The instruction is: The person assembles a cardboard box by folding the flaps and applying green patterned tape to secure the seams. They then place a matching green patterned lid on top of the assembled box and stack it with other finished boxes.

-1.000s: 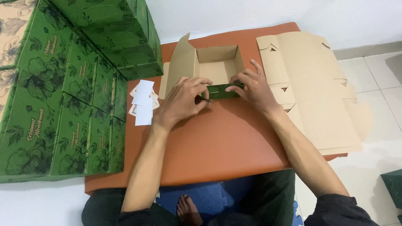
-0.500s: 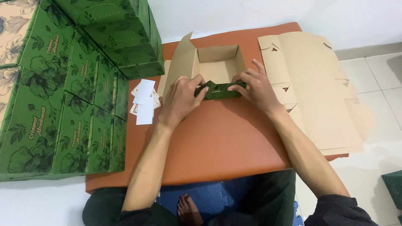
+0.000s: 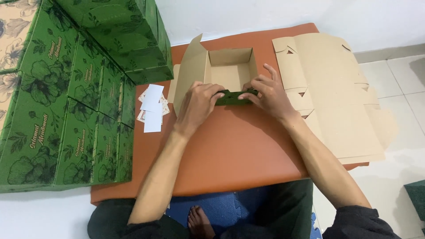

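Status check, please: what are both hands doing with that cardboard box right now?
Left hand and right hand both pressing the green front flap of the half-folded box. Flat cardboard stack lies right, small cards left; nothing blocking.

A half-folded cardboard box [image 3: 230, 73], brown inside and green outside, is sitting at twelve o'clock on the desk [image 3: 230, 155]. Flat brown box blanks [image 3: 336, 93] are lying at two o'clock. Stacked green floral boxes [image 3: 66, 88] are filling nine to eleven o'clock, with small white cards [image 3: 152, 108] lying beside them.
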